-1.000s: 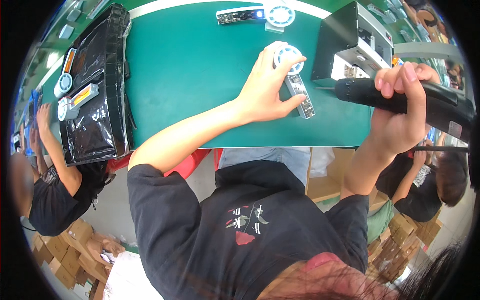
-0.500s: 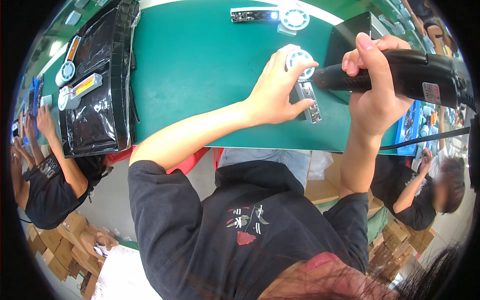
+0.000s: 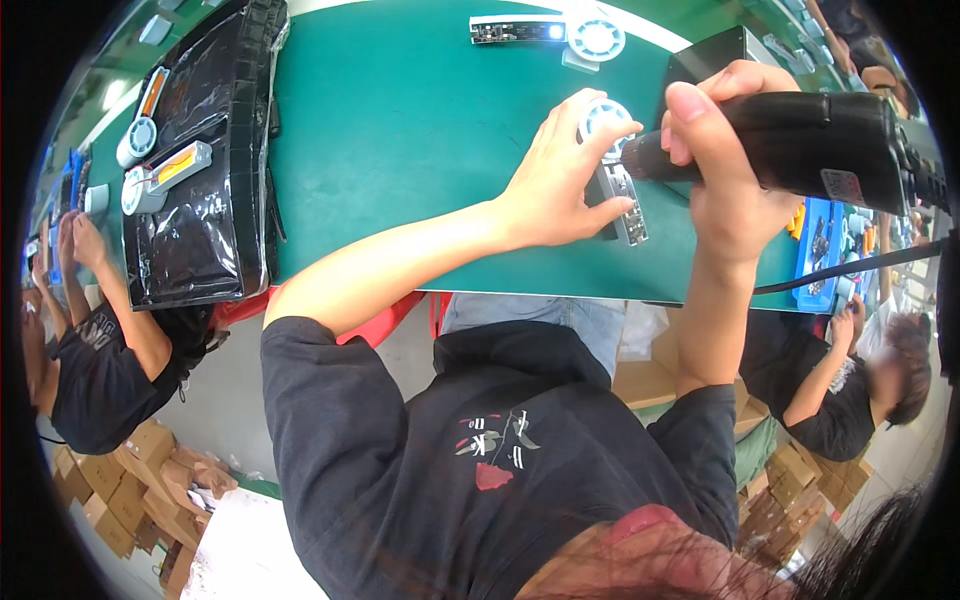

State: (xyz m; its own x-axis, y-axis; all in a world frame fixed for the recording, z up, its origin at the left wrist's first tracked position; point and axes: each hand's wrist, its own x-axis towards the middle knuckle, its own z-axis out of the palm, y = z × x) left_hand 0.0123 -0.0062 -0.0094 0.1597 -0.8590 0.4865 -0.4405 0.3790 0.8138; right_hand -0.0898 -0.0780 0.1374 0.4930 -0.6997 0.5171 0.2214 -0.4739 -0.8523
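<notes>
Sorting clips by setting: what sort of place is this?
Likely an electronics assembly workshop: corded power tool in the right hand, device with exposed circuit board in the left hand, stacked cardboard boxes.

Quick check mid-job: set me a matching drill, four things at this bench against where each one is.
1. black power tool
2. fan unit nearest the tool's tip
3. fan unit with a lit spot
4. black-wrapped bundle

A. at the far side of the green table
B. at the table's left, bearing two units
C. gripped by the right hand
D. held by the left hand

Pairs: 1-C, 2-D, 3-A, 4-B
</notes>
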